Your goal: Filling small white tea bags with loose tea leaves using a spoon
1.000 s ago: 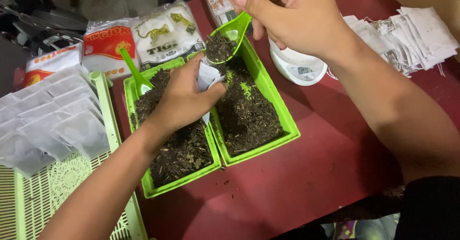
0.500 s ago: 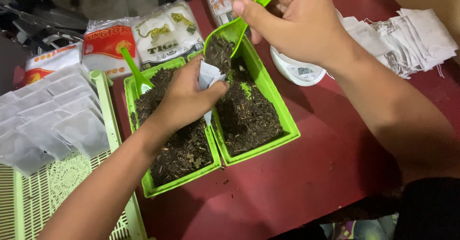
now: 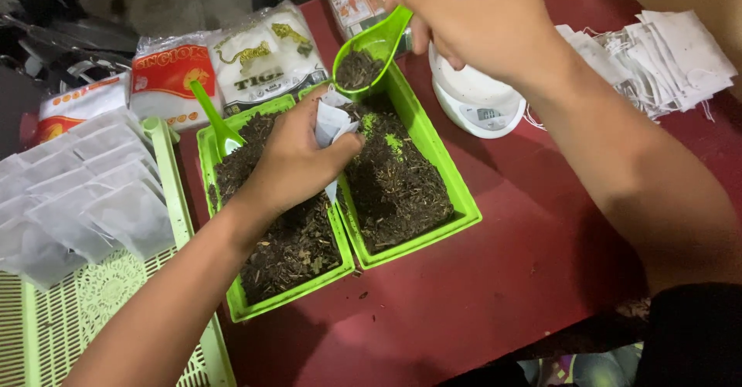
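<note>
Holding a small white paper pouch [image 3: 334,124] open at the top, our left hand [image 3: 297,163] pinches it tight over the middle of two long green plastic trays [image 3: 464,201]. Our right hand [image 3: 479,24] is closed around the handle of a bright green plastic scoop [image 3: 371,51], and the scoop hangs just above the pouch with a little heap of dark, crumbly dried leaves [image 3: 357,69] in its bowl. We think the pouch is not filled yet, because the leaves sit in the scoop and none are tipping out. Both trays are full of the same rough, twiggy leaf bits, so lots is left to pack. A second green scoop [image 3: 212,120] stands stuck in the left tray. On our left, flat see-through white pouches [image 3: 85,194] lie in neat rows on a pale green plastic basket [image 3: 166,163] with small holes; we cannot tell how full they are. On our right, a messy pile of thin white paper pouches with strings [image 3: 665,55] waits on the dark red table [image 3: 502,294]. A round white kitchen scale [image 3: 471,101] sits beside the trays, and shiny plastic bags [image 3: 232,66] lie behind them.
</note>
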